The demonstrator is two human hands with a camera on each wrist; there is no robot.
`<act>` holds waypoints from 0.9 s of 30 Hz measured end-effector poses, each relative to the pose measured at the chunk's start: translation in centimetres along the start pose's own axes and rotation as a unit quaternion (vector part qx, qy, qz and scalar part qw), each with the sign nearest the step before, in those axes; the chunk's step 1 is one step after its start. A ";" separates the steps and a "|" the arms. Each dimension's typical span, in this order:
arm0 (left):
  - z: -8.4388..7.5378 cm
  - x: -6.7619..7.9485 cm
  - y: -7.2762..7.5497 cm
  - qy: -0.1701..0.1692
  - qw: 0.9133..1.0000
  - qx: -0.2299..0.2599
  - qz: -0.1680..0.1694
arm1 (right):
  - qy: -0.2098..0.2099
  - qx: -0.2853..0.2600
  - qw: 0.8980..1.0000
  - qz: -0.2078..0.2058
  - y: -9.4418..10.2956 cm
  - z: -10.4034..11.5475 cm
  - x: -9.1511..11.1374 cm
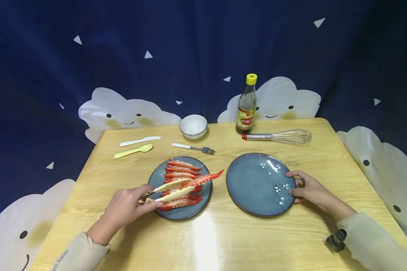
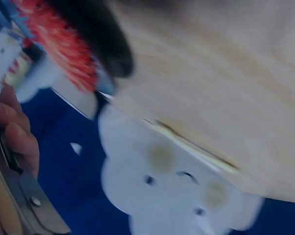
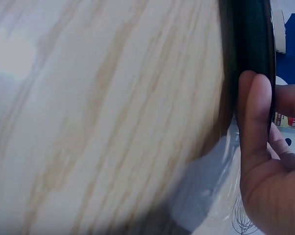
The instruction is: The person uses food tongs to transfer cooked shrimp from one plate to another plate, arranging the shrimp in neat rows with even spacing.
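My left hand point(image 1: 126, 206) grips a pair of tongs point(image 1: 175, 194) with cream-coloured tips and metal handles. Between the tips lies one red-and-white shrimp point(image 1: 208, 178), raised above the left blue-grey plate point(image 1: 207, 195). Several more shrimps point(image 1: 181, 175) lie in a row on that plate. Part of the tongs' metal handle point(image 2: 35, 200) shows in the left wrist view, beside curled fingers. On the right, my right hand point(image 1: 310, 192) pinches the rim of a second blue-grey plate point(image 1: 245, 184) with a white blossom pattern. Its underside and edge appear in the right wrist view.
Behind the plates lie a white knife point(image 1: 140, 141), a yellow spoon point(image 1: 133, 151), a fork point(image 1: 194, 148) and a whisk point(image 1: 281, 136). A white bowl point(image 1: 193, 127) and a sauce bottle point(image 1: 247, 107) stand at the table's back edge, before a dark blue curtain point(image 1: 196, 45).
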State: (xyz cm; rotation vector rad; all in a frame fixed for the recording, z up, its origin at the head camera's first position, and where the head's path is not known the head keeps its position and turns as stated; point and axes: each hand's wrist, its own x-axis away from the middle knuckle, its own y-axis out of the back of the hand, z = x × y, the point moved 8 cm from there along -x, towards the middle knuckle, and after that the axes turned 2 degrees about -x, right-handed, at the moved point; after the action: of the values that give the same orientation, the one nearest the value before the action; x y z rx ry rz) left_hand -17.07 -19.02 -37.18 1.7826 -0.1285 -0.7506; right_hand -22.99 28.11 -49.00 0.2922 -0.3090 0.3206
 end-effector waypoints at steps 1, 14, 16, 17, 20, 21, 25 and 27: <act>-0.3 -0.6 -0.3 -0.001 1.000 -0.004 -0.001 | -0.004 0.003 1.000 -0.003 -0.1 -0.1 0.0; -5.5 -11.3 -5.8 -0.045 0.997 -0.030 0.054 | -0.014 -0.001 1.000 -0.026 0.3 -0.2 0.0; -6.0 -12.7 -6.8 -0.047 0.995 -0.037 0.075 | -0.018 -0.003 0.999 -0.032 0.3 -0.3 0.0; -6.3 -13.3 -7.2 -0.049 0.994 -0.044 0.084 | -0.020 -0.003 0.999 -0.034 0.4 -0.3 0.0; -7.1 -14.7 -8.3 -0.066 0.991 -0.066 0.094 | -0.019 -0.001 0.999 -0.040 0.2 -0.4 0.0; -7.3 -15.0 -8.7 -0.069 0.990 -0.073 0.097 | -0.018 0.000 0.999 -0.042 0.1 -0.4 0.0; -7.8 -15.7 -9.9 -0.074 0.988 -0.076 0.108 | -0.009 -0.006 0.999 -0.046 -0.4 -0.3 0.1; -8.1 -15.9 -10.3 -0.078 0.988 -0.076 0.108 | -0.003 -0.011 0.999 -0.049 -0.6 -0.2 0.1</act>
State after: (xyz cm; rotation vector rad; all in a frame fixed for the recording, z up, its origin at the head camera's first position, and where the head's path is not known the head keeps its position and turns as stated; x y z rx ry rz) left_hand -28.07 -1.68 -38.47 1.5362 -0.3530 -0.7224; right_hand -22.63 27.68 -49.22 0.2857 -0.3021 0.2207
